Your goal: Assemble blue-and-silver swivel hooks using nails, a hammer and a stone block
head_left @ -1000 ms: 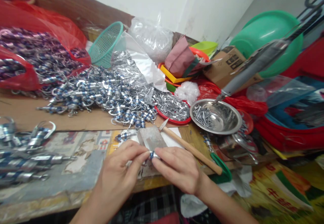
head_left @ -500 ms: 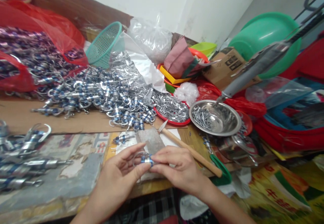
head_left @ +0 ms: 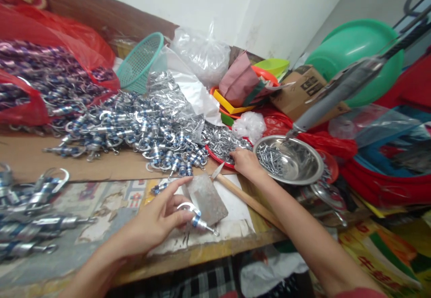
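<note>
Near the frame's centre, the hammer [head_left: 251,201] lies right of the block [head_left: 208,199] on the desk [head_left: 198,254]. The basket [head_left: 141,62] stands behind the pile.

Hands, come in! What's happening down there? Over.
Left hand holding hooked piece. Right hand at metal bits in red tray. Hammer close by, beside grey block.

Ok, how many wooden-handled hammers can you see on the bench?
1. The wooden-handled hammer lies with its head beside the rectangular grey block, its handle running under the right forearm. Others may be hidden in the clutter.
</note>
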`<state>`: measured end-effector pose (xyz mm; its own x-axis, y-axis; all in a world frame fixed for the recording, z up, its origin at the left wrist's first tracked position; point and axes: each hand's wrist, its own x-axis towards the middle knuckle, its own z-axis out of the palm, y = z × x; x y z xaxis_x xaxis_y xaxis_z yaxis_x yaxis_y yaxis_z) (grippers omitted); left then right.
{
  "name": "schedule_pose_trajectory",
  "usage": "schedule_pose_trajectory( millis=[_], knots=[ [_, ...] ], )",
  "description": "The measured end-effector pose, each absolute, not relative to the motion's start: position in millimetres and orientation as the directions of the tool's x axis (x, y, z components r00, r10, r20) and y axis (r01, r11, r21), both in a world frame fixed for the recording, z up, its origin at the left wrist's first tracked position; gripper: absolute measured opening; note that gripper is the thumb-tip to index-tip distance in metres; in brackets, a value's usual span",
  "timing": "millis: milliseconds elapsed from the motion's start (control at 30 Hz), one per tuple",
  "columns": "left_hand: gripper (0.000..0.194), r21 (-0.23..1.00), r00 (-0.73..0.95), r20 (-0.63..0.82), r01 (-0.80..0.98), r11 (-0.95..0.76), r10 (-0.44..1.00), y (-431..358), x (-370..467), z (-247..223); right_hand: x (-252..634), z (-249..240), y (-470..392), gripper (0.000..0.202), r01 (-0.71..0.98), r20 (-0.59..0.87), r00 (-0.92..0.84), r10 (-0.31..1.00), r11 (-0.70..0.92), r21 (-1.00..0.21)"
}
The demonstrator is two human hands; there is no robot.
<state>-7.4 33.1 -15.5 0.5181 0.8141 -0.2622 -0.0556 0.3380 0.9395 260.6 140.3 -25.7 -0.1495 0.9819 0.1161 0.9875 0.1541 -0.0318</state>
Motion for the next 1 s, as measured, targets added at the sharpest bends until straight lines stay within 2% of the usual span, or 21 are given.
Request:
schedule_pose_trajectory(
  millis=[200, 333, 400, 467, 533, 700, 767, 900, 1000],
  knots=[
    [0.070, 0.938, 0.556, -0.273, -0.026, 0.344, 0.785, 49, -10, -13, 262, -18, 132, 0.031, 0.977, 0.244, -0.061, 0.968, 0.109, -0.186],
    [0.072, 0.950, 0.556, -0.261, 0.001, 0.313, 0.789, 54, -10, -15, 240, -8, 98, 0.031, 0.927, 0.267, -0.103, 0.958, 0.190, -0.324],
    [0.075, 0.952, 0.563, -0.255, 0.006, 0.305, 0.786, 56, -10, -17, 222, -5, 73, 0.026, 0.851, 0.238, -0.166, 0.957, 0.261, -0.456],
    [0.077, 0.950, 0.565, -0.250, -0.012, 0.311, 0.786, 57, -10, -19, 206, -5, 49, 0.020, 0.704, 0.203, -0.231, 0.952, 0.307, -0.641],
    [0.076, 0.944, 0.559, -0.246, -0.046, 0.326, 0.792, 57, -10, -20, 195, -6, 31, 0.015, 0.594, 0.187, -0.263, 0.947, 0.311, -0.742],
    [0.074, 0.929, 0.492, -0.256, -0.113, 0.353, 0.832, 48, -5, -20, 189, -5, 20, 0.009, 0.617, 0.255, -0.210, 0.944, 0.330, -0.714],
    [0.070, 0.926, 0.452, -0.269, -0.121, 0.357, 0.851, 43, -3, -20, 190, -4, 18, 0.010, 0.624, 0.325, -0.238, 0.915, 0.400, -0.671],
    [0.063, 0.923, 0.399, -0.262, -0.162, 0.348, 0.879, 33, 3, -23, 187, -10, 3, 0.016, 0.567, 0.476, -0.410, 0.778, 0.627, -0.535],
    [0.064, 0.925, 0.373, -0.222, -0.211, 0.315, 0.901, 28, 5, -29, 183, -18, -8, 0.020, 0.553, 0.534, -0.440, 0.722, 0.686, -0.472]
  ],
)
